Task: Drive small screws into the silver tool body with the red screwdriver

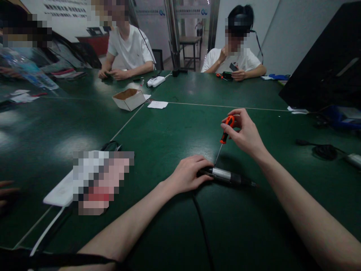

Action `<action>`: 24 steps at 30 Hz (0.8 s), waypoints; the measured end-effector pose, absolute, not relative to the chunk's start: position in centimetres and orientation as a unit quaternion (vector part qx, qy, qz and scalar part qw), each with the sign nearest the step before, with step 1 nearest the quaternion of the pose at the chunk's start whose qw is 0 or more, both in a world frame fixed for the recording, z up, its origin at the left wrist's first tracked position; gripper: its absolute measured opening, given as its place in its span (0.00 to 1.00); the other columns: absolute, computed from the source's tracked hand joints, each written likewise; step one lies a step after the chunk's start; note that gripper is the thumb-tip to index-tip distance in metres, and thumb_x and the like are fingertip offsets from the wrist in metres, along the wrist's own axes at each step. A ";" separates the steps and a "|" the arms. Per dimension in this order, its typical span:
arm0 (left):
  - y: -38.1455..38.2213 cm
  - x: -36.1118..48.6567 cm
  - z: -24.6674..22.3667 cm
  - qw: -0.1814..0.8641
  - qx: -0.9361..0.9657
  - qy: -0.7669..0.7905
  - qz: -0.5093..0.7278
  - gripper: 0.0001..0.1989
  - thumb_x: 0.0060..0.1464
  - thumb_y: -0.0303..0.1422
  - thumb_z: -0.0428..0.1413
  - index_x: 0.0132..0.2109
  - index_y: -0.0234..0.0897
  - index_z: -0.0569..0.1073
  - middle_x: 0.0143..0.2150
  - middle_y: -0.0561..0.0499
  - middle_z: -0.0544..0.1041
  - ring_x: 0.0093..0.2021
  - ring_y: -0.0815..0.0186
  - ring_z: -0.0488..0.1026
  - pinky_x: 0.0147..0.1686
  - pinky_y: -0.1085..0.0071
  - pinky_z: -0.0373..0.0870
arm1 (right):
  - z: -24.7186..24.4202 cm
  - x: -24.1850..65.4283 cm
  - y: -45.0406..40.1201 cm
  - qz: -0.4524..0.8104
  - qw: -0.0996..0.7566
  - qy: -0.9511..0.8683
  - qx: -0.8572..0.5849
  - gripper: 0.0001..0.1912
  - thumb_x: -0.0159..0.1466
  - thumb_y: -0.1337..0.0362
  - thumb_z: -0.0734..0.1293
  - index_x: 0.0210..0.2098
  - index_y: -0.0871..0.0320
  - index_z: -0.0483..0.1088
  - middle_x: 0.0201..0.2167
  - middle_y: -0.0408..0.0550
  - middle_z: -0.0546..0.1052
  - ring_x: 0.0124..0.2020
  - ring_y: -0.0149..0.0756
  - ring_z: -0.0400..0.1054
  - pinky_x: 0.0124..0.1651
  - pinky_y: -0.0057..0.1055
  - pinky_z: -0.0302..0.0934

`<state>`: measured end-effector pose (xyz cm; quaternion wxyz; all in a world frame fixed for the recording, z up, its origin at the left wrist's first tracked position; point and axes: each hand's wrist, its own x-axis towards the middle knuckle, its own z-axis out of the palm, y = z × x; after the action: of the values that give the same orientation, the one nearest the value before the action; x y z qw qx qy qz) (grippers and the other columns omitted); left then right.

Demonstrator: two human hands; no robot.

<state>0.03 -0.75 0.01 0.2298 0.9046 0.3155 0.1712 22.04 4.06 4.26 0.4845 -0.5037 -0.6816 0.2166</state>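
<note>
On the green table [175, 131], my left hand [189, 174] holds the rear end of a black and silver cylindrical tool [222, 174], which lies on its side with its dark tip toward the right. A black cable [200, 214] runs from beneath my left hand toward the near edge. My right hand [243, 131] grips the orange and black handle of a screwdriver [228, 128] between thumb and fingers. The screwdriver's thin shaft slants down, and its tip meets the tool beside my left fingertips; the exact contact point is too small to make out.
An open white box [129, 100] and a paper [157, 104] lie farther back. At left are a white power strip [60, 188] and a partly blurred pink item [113, 180]. Several people sit around the table. A coiled black cable [324, 151] lies right.
</note>
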 end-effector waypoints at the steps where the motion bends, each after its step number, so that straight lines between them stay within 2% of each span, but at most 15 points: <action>1: -0.8 0.0 0.0 0.229 0.905 0.316 0.172 0.14 0.58 0.36 0.58 0.50 0.37 0.73 0.46 0.46 0.74 0.45 0.60 0.72 0.42 0.67 0.69 | 4.3 22.0 4.0 0.221 0.479 -0.686 -0.501 0.17 0.59 0.59 0.68 0.45 0.55 0.62 0.39 0.48 0.74 0.33 0.36 0.71 0.35 0.35 0.67; 6: -0.8 0.1 0.1 0.230 0.903 0.318 0.175 0.14 0.57 0.34 0.59 0.50 0.36 0.73 0.45 0.46 0.75 0.45 0.60 0.72 0.42 0.67 0.69 | 4.3 22.2 4.2 0.249 0.462 -0.695 -0.491 0.16 0.61 0.60 0.65 0.48 0.54 0.64 0.45 0.48 0.74 0.35 0.36 0.72 0.34 0.36 0.67; 12: -0.8 0.0 0.1 0.233 0.903 0.317 0.174 0.13 0.57 0.35 0.59 0.49 0.37 0.73 0.46 0.46 0.75 0.45 0.60 0.71 0.42 0.68 0.69 | 4.0 22.2 4.5 0.245 0.499 -0.656 -0.510 0.22 0.56 0.55 0.71 0.42 0.55 0.59 0.35 0.47 0.75 0.32 0.38 0.72 0.36 0.38 0.68; 15: -0.7 0.0 0.1 0.234 0.903 0.317 0.174 0.13 0.57 0.35 0.59 0.49 0.37 0.73 0.46 0.46 0.75 0.45 0.60 0.72 0.42 0.68 0.69 | 4.0 22.1 4.4 0.248 0.505 -0.650 -0.511 0.21 0.57 0.56 0.70 0.42 0.55 0.57 0.33 0.46 0.75 0.32 0.38 0.72 0.36 0.38 0.68; 24: -0.8 0.0 0.2 0.236 0.902 0.318 0.173 0.14 0.57 0.35 0.59 0.50 0.38 0.73 0.46 0.46 0.75 0.46 0.59 0.71 0.42 0.67 0.69 | 4.5 22.1 4.1 0.262 0.469 -0.687 -0.490 0.15 0.62 0.59 0.65 0.48 0.54 0.64 0.43 0.48 0.75 0.34 0.36 0.72 0.33 0.35 0.68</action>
<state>0.04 -0.76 0.16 0.2357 0.9019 0.3179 0.1730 22.11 4.10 4.47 0.4689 -0.4899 -0.6866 0.2620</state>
